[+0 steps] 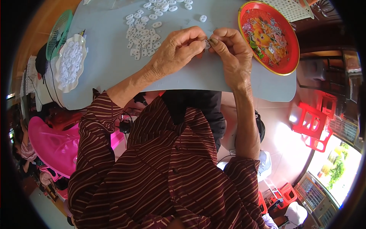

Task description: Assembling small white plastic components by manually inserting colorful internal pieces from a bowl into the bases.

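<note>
My left hand (182,49) and my right hand (234,53) meet above the near part of a grey table (110,72). Between their fingertips sits a small white plastic piece (207,44). The left thumb and forefinger pinch it from one side. The right thumb and fingers are closed at its other side; whether they also hold a tiny part is hidden. Beyond my left hand lies a spread of white two-holed plastic pieces (143,36), some oval. One loose oval piece (203,18) rests apart from them, beyond my hands.
A red round tray (295,57) with a gold rim and floral print holds many small metallic bits at the right. On the left stand a scalloped white dish (82,57) full of white pieces and a green mesh basket (68,23). Red stools (310,120) stand on the floor.
</note>
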Motion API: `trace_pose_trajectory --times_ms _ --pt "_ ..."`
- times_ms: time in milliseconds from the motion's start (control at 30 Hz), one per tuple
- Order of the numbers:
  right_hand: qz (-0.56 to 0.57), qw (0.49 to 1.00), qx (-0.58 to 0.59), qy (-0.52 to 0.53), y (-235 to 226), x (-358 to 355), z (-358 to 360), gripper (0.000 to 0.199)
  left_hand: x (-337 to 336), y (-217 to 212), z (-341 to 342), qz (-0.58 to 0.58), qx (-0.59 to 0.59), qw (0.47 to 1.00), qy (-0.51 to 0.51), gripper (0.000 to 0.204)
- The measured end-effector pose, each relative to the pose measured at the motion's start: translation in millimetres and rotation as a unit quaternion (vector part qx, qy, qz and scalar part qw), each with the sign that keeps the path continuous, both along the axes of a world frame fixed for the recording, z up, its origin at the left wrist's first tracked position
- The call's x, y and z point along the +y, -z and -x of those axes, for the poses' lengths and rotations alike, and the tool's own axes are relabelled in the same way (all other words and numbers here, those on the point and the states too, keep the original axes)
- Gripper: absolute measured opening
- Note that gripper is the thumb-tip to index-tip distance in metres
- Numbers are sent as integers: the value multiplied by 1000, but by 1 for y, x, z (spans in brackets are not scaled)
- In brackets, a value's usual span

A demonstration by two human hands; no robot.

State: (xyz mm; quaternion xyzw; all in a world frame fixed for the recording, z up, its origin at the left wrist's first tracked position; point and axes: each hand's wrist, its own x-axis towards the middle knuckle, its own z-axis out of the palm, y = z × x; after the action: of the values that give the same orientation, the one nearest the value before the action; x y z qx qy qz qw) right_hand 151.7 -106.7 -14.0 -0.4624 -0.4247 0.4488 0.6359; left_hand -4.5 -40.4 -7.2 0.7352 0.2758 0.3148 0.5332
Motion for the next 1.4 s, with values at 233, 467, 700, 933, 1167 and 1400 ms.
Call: trace_pose_trajectory --times_ms 233,467,700,933,1167,1400 --pt "-14 999 -42 12 0 -1 4 9 1 6 4 -18 -14 1000 10 13" --pt "4 996 -84 13 -6 -3 4 12 1 4 4 0 -43 998 39 13" --pt "40 993 -106 20 -10 -3 5 20 -5 1 2 -120 -45 992 2 9" --pt "24 1000 -17 3 -6 -2 1 21 -2 6 3 -8 -55 998 14 11" --pt "23 998 -61 -2 -3 -3 2 19 -1 9 3 27 -72 997 16 13" --pt "24 998 -61 23 -6 -2 5 18 -6 11 -3 30 -105 994 3 12"
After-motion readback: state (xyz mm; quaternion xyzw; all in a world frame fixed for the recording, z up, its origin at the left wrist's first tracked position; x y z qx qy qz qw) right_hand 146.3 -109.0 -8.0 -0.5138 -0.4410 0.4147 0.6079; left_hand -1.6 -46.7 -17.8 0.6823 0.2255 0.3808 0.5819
